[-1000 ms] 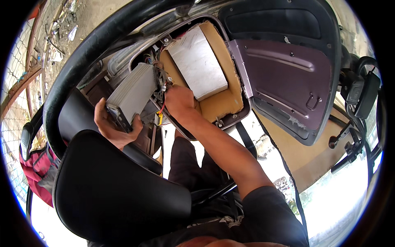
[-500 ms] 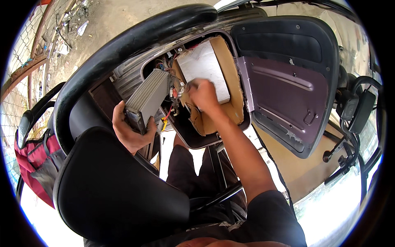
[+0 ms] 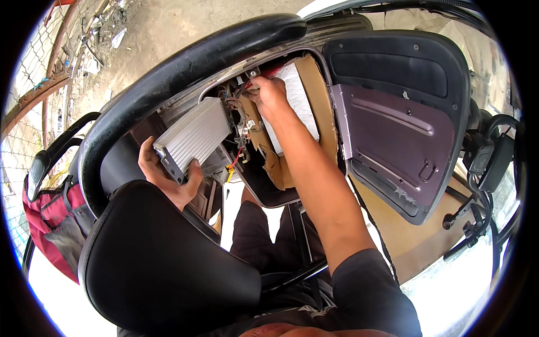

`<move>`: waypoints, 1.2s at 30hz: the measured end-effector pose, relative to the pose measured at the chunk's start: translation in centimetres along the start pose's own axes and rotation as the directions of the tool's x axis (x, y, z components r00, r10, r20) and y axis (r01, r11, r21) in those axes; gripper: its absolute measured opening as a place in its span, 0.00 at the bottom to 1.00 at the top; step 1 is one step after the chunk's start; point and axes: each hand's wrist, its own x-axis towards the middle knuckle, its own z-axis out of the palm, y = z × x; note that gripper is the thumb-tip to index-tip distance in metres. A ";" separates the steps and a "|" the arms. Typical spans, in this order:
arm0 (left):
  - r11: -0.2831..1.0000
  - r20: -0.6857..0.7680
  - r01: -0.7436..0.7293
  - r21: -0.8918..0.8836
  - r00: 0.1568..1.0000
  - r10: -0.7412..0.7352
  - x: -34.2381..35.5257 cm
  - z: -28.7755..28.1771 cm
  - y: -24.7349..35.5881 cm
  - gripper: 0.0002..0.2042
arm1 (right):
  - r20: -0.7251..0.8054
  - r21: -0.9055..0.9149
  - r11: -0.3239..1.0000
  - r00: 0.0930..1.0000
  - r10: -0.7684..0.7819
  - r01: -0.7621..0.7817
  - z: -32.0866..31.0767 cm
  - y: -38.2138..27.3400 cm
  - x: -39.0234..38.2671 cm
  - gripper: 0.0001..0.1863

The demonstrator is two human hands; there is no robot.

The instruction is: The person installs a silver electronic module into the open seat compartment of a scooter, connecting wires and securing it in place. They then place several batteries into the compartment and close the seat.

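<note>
Two hands: left hand (image 3: 173, 182) clamped on the finned box (image 3: 193, 137); right hand (image 3: 270, 96) by the wires (image 3: 245, 118), fingertips partly hidden, so I can't tell whether they grip.
Finned box: tilted, at the left rim of the compartment (image 3: 282, 201).
Cardboard (image 3: 319, 106): inside compartment, torn, beside white sheet (image 3: 303, 106).
Lid (image 3: 387, 149): swung open, right.
In the way: right forearm (image 3: 317, 177) crosses cardboard; seat (image 3: 168, 258) hides left forearm; black bar (image 3: 196, 62) arches beyond.

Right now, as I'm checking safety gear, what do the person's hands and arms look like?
The left hand and right hand are ungloved. The right forearm is bare, with no watch or band showing, below a short dark sleeve. I can't make out a left sleeve.
</note>
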 end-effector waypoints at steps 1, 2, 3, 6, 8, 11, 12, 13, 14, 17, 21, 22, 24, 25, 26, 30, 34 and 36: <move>1.000 -0.006 0.002 0.007 1.000 -0.002 0.0 0.0 0.0 0.44 | -0.023 0.060 0.998 1.000 -0.008 0.010 -0.2 0.3 -0.1 0.11; 0.999 -0.007 0.010 -0.034 1.000 -0.010 -0.1 0.1 -0.1 0.43 | -0.047 0.119 0.993 0.999 -0.016 0.021 -0.5 0.6 -0.3 0.11; 0.997 -0.012 0.020 -0.069 1.000 -0.021 -0.4 0.3 -0.3 0.43 | -0.023 0.194 0.981 1.000 -0.018 0.022 -0.4 0.5 -0.7 0.12; 0.990 -0.038 0.008 -0.141 0.999 -0.014 -1.0 0.7 -1.0 0.43 | -0.150 0.219 0.974 0.988 -0.021 0.053 0.7 0.4 -1.4 0.13; 0.991 -0.051 -0.085 -0.104 0.996 0.080 -1.5 0.8 -1.6 0.43 | -0.161 0.161 0.982 0.984 -0.076 0.102 1.1 0.4 -1.4 0.14; 0.988 -0.065 -0.128 -0.087 0.990 0.123 -1.8 1.3 -1.6 0.44 | -0.179 0.060 0.979 0.967 -0.182 0.195 0.6 0.8 -0.5 0.13; 0.986 -0.065 -0.138 -0.094 0.989 0.133 -1.7 1.4 -1.4 0.44 | -0.177 0.010 0.972 0.958 -0.228 0.233 0.5 1.0 -0.1 0.12; 0.988 -0.055 -0.112 -0.111 0.993 0.106 -1.7 1.2 -1.1 0.44 | -0.173 -0.040 0.962 0.946 -0.273 0.271 0.4 1.3 0.3 0.11; 0.988 -0.056 -0.120 -0.098 0.992 0.115 -1.6 1.2 -0.9 0.44 | -0.165 -0.094 0.946 0.932 -0.322 0.310 0.1 1.5 0.8 0.11; 0.985 -0.056 -0.154 -0.075 0.987 0.150 -1.3 1.1 -0.5 0.44 | -0.148 -0.255 0.928 0.937 -0.316 0.273 -0.9 1.7 1.0 0.09; 0.979 -0.057 -0.142 -0.143 0.989 0.135 -1.6 1.4 -0.8 0.45 | -0.140 -0.223 0.930 0.934 -0.328 0.293 -2.1 1.4 -0.3 0.04; 0.979 -0.059 -0.119 -0.165 0.992 0.110 -1.7 1.4 -0.9 0.45 | -0.147 -0.191 0.931 0.928 -0.341 0.312 -2.1 1.4 -0.6 0.02; 0.987 -0.049 -0.163 0.002 0.985 0.163 -1.2 0.4 -0.7 0.46 | -0.130 -0.293 0.898 0.917 -0.378 0.328 -2.7 1.5 0.1 0.04; 0.985 -0.039 -0.166 0.038 0.985 0.167 -1.1 0.3 -0.7 0.46 | -0.112 -0.368 0.871 0.915 -0.389 0.325 -3.0 1.4 0.4 0.04; 0.983 -0.029 -0.168 0.073 0.985 0.171 -1.1 0.1 -0.6 0.46 | -0.093 -0.442 0.838 0.912 -0.399 0.321 -3.2 1.3 0.7 0.04; 0.987 0.083 -0.136 0.088 0.988 0.129 -2.0 -0.4 -1.6 0.41 | -0.071 -0.755 0.608 0.891 -0.449 0.246 -3.6 0.6 1.4 0.16; 0.995 0.097 -0.097 0.035 0.991 0.093 -2.2 -0.4 -1.5 0.38 | 0.035 -0.993 0.078 0.842 -0.539 0.092 0.4 -3.1 -4.7 0.23; 0.995 0.052 -0.097 0.001 0.994 0.097 -2.0 -0.1 -1.1 0.37 | 0.175 -0.984 -0.136 0.782 -0.598 0.117 1.2 -3.1 -5.9 0.22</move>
